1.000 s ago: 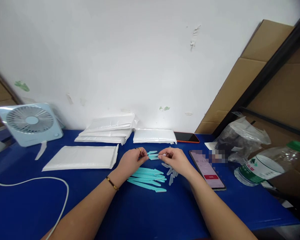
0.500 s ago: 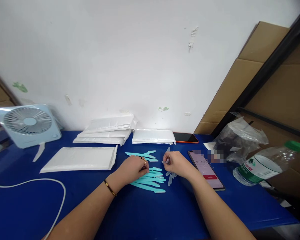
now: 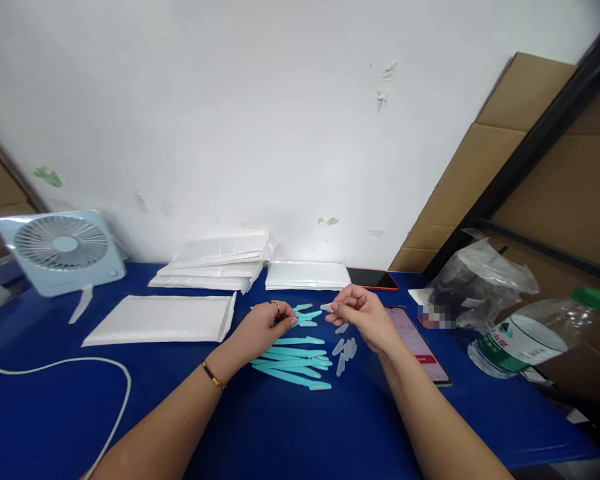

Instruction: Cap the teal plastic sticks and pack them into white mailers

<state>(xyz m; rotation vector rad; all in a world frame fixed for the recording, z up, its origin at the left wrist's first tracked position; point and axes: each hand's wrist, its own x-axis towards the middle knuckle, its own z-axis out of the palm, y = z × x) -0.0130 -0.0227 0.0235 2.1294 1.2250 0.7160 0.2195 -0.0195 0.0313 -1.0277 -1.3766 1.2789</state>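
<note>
My left hand is pinched around a turquoise eyebrow razor, whose blade end points right. Between the thumb and fingers of my right hand is a small translucent blade cap; its open end faces the razor's tip, close to it. Whether they touch, I cannot tell. Several more turquoise razors lie fanned out below my left hand, and others lie partly hidden behind it. Beneath my right hand several loose clear caps are scattered on the blue table.
White padded mailers lie to the left and along the wall. A pale blue fan with a white cable stands at left. On the right are a lit phone, a dark phone, a plastic bottle and a clear bag.
My right hand has risen from among the loose caps with one cap in its fingers. My left hand has lifted a razor slightly, its blade end now near that cap.
</note>
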